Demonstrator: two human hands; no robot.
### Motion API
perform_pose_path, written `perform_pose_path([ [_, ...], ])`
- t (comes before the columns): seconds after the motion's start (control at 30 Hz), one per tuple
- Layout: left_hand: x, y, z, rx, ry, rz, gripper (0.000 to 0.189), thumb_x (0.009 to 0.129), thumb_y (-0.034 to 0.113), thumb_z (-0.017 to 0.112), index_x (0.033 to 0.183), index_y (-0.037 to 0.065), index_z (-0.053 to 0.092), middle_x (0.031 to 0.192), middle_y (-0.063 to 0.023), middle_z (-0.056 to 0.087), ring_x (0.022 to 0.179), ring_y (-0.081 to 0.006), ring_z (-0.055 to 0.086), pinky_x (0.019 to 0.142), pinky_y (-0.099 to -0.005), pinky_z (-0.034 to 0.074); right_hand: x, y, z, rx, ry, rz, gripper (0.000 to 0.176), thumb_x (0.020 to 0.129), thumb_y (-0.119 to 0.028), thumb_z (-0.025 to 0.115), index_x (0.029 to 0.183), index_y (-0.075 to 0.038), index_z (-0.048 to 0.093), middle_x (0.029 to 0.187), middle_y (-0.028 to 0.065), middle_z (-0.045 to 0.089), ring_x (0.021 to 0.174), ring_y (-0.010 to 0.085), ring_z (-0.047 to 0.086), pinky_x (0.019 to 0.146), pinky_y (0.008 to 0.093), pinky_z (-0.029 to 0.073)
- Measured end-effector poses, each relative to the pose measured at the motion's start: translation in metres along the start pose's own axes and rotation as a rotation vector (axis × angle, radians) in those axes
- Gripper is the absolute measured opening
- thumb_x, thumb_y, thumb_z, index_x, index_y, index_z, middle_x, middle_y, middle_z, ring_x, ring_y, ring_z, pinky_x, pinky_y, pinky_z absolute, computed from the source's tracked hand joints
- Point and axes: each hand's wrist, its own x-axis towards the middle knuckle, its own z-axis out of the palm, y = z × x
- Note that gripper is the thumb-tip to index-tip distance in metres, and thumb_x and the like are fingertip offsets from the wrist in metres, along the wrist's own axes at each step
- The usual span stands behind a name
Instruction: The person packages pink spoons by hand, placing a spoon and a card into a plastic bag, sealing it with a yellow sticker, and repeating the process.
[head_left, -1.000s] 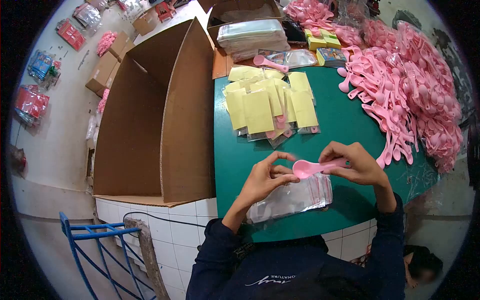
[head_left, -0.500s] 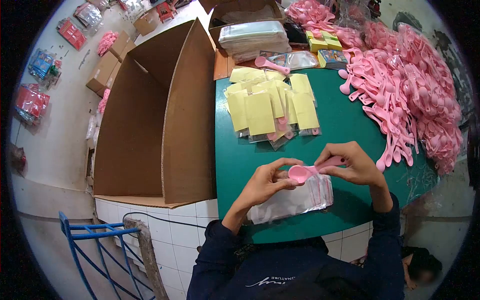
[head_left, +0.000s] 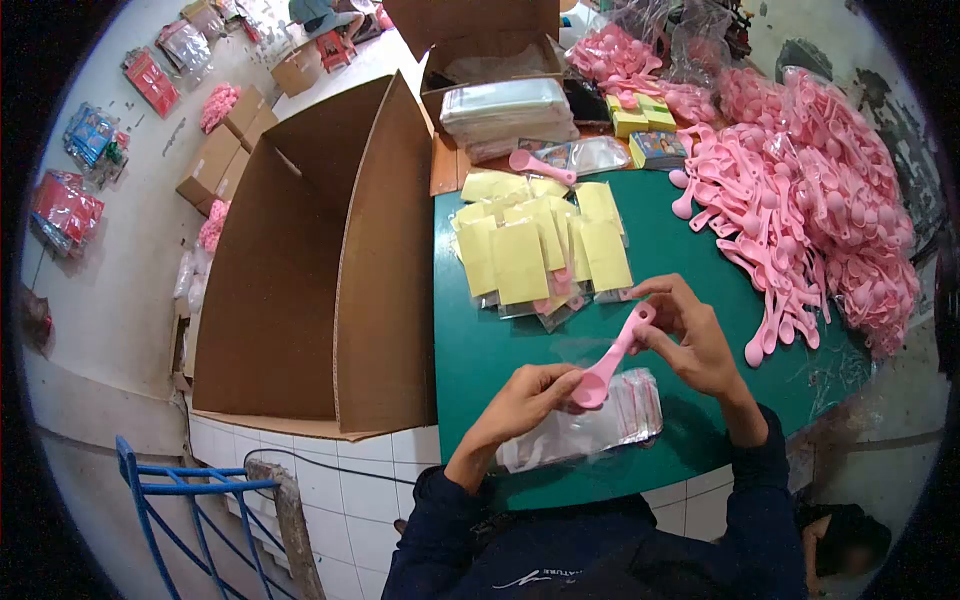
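A pink spoon [head_left: 612, 362] is held over the table, tilted with its handle up to the right. My left hand [head_left: 530, 400] pinches it at the bowl, thumb and finger closed. My right hand [head_left: 688, 335] has its thumb and finger at the handle's end. Beneath the spoon lies a stack of clear plastic bags [head_left: 585, 425]. Beyond my hands is a pile of yellow cards [head_left: 520, 262] in clear bags, with bits of pink spoons showing. Another pink spoon [head_left: 543, 166] rests behind that pile.
A large open cardboard box [head_left: 385, 270] stands left of the green table [head_left: 690, 225]. Pink spoons [head_left: 800, 200] are heaped at the right. Stacked clear bags [head_left: 505, 112] and yellow card blocks [head_left: 642, 115] lie at the back. A blue metal rack [head_left: 200, 487] stands lower left.
The spoon has gone from nearly level to steeply tilted, its bowl lower. My left hand has dropped slightly, and my right hand has turned. The view has shifted slightly.
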Motion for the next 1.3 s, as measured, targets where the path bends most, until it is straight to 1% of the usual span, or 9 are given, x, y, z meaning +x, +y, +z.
perform_pose_path([
  [0.47,0.005,0.034,-0.005,-0.369,-0.009,0.185,0.032,0.097,0.019,0.043,0.111,-0.005,0.058,0.098,-0.0105,0.065,0.091,-0.0132,0.060,0.080,-0.0263,0.048,0.023,-0.016,-0.007,-0.316,-0.069,-0.306,0.026,0.074,-0.018,0.074,0.092,-0.004,0.060,0.083,0.0076,0.063,0.070,0.0178,0.059,0.065,0.0281,0.048],
  [0.6,0.005,0.021,-0.016,-0.172,0.059,0.167,0.032,0.098,0.020,0.040,0.111,-0.004,0.059,0.102,-0.0126,0.065,0.095,-0.0152,0.060,0.082,-0.0285,0.049,0.045,-0.021,-0.005,-0.323,-0.476,-0.545,0.034,0.076,-0.033,0.069,0.096,-0.006,0.063,0.104,0.0123,0.060,0.097,0.0256,0.056,0.086,0.0397,0.042],
  [0.7,0.008,0.008,-0.012,-0.236,0.124,0.337,0.036,0.097,0.024,0.043,0.108,-0.007,0.058,0.098,-0.0159,0.065,0.094,-0.0244,0.063,0.080,-0.0322,0.050,0.090,0.010,-0.023,-0.066,-0.688,-0.571,0.047,0.081,-0.050,0.056,0.097,-0.007,0.065,0.122,0.0134,0.051,0.107,0.0271,0.051,0.087,0.0385,0.043],
  [0.77,0.006,0.027,-0.012,-0.261,0.120,0.320,0.036,0.097,0.025,0.043,0.107,-0.005,0.059,0.096,-0.0168,0.066,0.091,-0.0240,0.064,0.081,-0.0331,0.050,0.159,0.064,-0.082,-0.214,-0.314,-0.400,0.041,0.086,-0.041,0.053,0.095,-0.003,0.063,0.113,0.0161,0.057,0.105,0.0274,0.053,0.087,0.0377,0.043],
  [0.83,0.002,0.018,-0.017,-0.229,0.100,0.376,0.035,0.098,0.021,0.041,0.108,-0.006,0.060,0.098,-0.0157,0.066,0.092,-0.0205,0.063,0.080,-0.0285,0.049,0.227,0.123,-0.148,-0.787,0.380,-0.240,0.038,0.085,-0.034,0.050,0.085,0.002,0.065,0.087,0.0185,0.063,0.083,0.0284,0.061,0.073,0.0366,0.047],
  [0.87,0.003,0.010,-0.017,-0.305,0.076,0.463,0.036,0.098,0.023,0.041,0.108,-0.006,0.060,0.094,-0.0154,0.067,0.092,-0.0203,0.064,0.080,-0.0281,0.048,0.248,0.134,-0.182,-0.986,0.346,0.277,0.039,0.081,-0.036,0.056,0.079,0.002,0.065,0.082,0.0193,0.064,0.076,0.0293,0.061,0.070,0.0368,0.047],
  [0.9,0.003,0.004,-0.020,-0.273,0.074,0.472,0.036,0.098,0.023,0.040,0.111,-0.005,0.059,0.094,-0.0151,0.067,0.092,-0.0205,0.064,0.080,-0.0289,0.048,0.271,0.203,-0.214,-1.098,0.312,0.340,0.036,0.076,-0.033,0.063,0.097,-0.003,0.064,0.091,0.0213,0.062,0.091,0.0375,0.059,0.076,0.0428,0.048],
  [1.07,0.002,0.014,-0.021,-0.273,0.029,0.435,0.036,0.099,0.022,0.038,0.112,-0.005,0.057,0.094,-0.0166,0.067,0.092,-0.0212,0.064,0.079,-0.0293,0.050,0.255,0.193,-0.182,-1.169,0.810,0.183,0.047,0.065,-0.021,0.072,0.102,0.002,0.053,0.094,0.0278,0.055,0.093,0.0426,0.054,0.079,0.0484,0.045],
  [1.3,0.000,0.025,-0.016,-0.277,0.016,0.369,0.038,0.098,0.025,0.038,0.111,-0.006,0.056,0.095,-0.0194,0.066,0.089,-0.0254,0.065,0.077,-0.0347,0.053,0.262,0.227,-0.217,-0.805,0.867,0.101,0.049,0.062,-0.015,0.070,0.101,0.006,0.048,0.093,0.0287,0.055,0.090,0.0394,0.055,0.076,0.0438,0.044],
])
